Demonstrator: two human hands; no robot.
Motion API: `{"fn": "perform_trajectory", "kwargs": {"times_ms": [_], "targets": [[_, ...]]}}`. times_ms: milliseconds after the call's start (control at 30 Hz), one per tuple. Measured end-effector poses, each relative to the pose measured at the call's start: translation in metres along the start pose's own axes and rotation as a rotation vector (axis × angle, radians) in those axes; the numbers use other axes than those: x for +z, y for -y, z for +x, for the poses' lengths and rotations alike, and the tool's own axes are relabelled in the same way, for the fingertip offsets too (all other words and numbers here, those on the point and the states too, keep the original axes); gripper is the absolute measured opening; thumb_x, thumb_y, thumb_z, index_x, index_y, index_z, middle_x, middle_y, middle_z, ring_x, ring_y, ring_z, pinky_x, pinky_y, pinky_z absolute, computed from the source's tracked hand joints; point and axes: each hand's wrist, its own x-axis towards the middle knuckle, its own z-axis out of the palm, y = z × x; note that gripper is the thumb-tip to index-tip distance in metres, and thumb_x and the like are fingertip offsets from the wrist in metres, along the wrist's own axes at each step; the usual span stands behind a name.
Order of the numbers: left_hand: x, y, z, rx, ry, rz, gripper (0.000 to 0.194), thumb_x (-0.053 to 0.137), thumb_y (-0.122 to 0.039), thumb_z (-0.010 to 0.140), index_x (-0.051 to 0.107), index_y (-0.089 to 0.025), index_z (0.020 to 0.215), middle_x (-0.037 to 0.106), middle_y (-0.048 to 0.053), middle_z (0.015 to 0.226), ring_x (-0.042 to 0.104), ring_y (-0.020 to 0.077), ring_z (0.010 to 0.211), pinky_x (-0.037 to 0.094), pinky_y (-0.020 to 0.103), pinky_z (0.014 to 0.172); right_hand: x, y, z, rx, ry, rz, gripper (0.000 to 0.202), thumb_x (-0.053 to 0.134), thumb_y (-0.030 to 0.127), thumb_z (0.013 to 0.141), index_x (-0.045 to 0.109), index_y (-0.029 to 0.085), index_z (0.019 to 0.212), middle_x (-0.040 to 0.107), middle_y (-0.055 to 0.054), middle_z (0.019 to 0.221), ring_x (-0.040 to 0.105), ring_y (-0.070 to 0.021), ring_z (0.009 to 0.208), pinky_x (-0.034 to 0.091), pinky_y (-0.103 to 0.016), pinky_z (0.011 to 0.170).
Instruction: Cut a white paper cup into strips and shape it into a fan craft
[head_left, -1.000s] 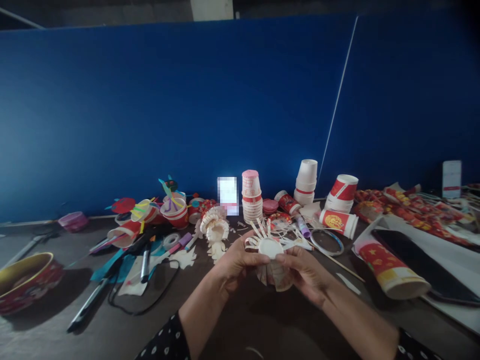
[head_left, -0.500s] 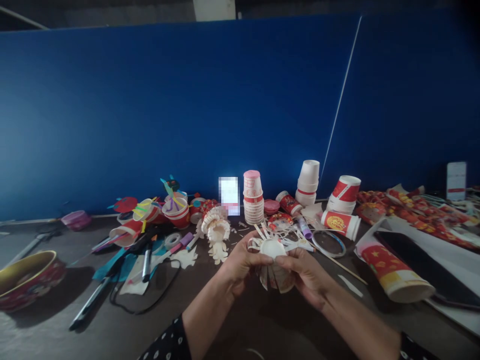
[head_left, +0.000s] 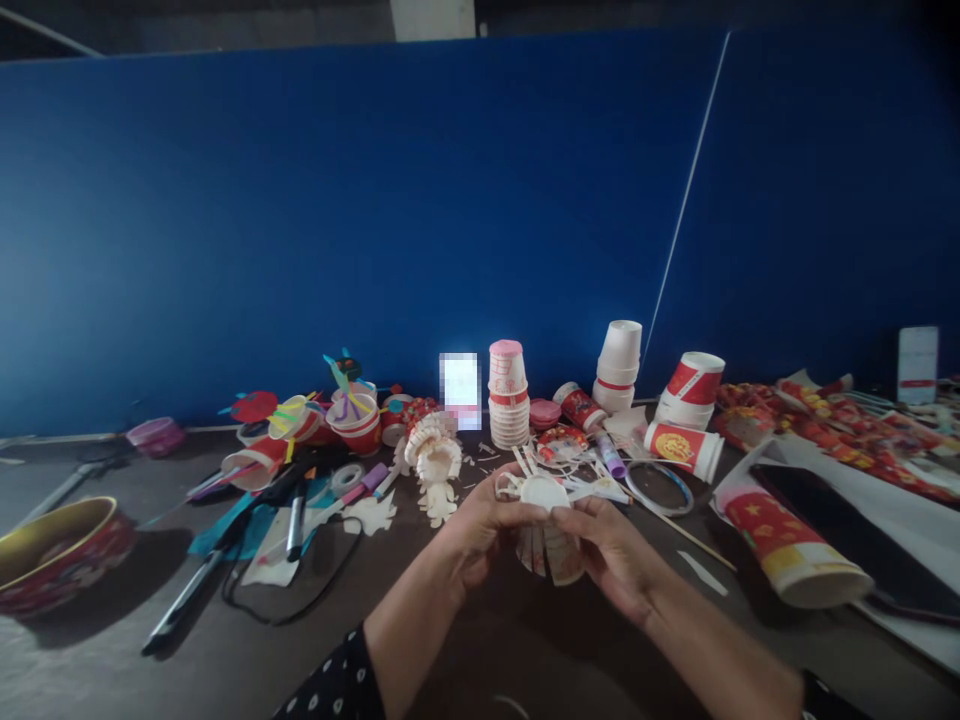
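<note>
Between both hands is a paper cup [head_left: 545,492] whose wall is cut into strips that spread out around its round white base. My left hand [head_left: 480,528] grips it from the left, thumb near the base and fingers behind the strips. From the right, my right hand [head_left: 611,545] pinches the cup's edge, its thumb close to the other thumb. Some strips hang down toward me and others stick up at the back. The fingertips behind the cup are hidden. Just beyond it lie loose white paper strips [head_left: 592,490] and a purple glue stick [head_left: 611,458].
A cup stack with a pink top [head_left: 508,395] stands behind the hands. Left lie a white paper figure [head_left: 436,490], a black marker [head_left: 295,525] and a patterned bowl [head_left: 64,560]. Right are a roll of tape [head_left: 660,487], a red-and-gold cup [head_left: 791,550] and a dark phone [head_left: 862,530].
Both hands still hold the cut cup, which is tilted slightly differently. The thumbs have shifted a little along its edge. The whole view has moved very slightly.
</note>
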Motion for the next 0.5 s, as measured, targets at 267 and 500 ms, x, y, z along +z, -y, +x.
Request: {"fn": "perform_trajectory", "kwargs": {"times_ms": [267,500], "targets": [[0.0023,0.0015,0.0020,0.061,-0.029,-0.025,0.062,0.075,-0.007,0.048,0.058,-0.013,0.107,0.067,0.006,0.085,0.061,0.0192,0.078,0.046,0.028,0.073,-0.0005,-0.0002,0.0001,0.020,-0.007,-0.002,0.027,0.074,0.031,0.066,0.068,0.012,0.085,0.068,-0.005,0.068,0.061,-0.0155,0.059,0.048,-0.027,0.059],[0.0053,0.0055,0.0013,0.076,-0.095,0.030,0.066,0.070,-0.006,0.049,0.054,-0.014,0.112,0.061,0.000,0.066,0.051,0.0096,0.046,0.039,0.020,0.044,-0.0003,-0.0040,0.0019,0.000,-0.088,-0.040,0.022,0.075,0.030,0.062,0.069,0.012,0.074,0.066,-0.002,0.060,0.059,-0.0136,0.053,0.045,-0.024,0.053]]}}
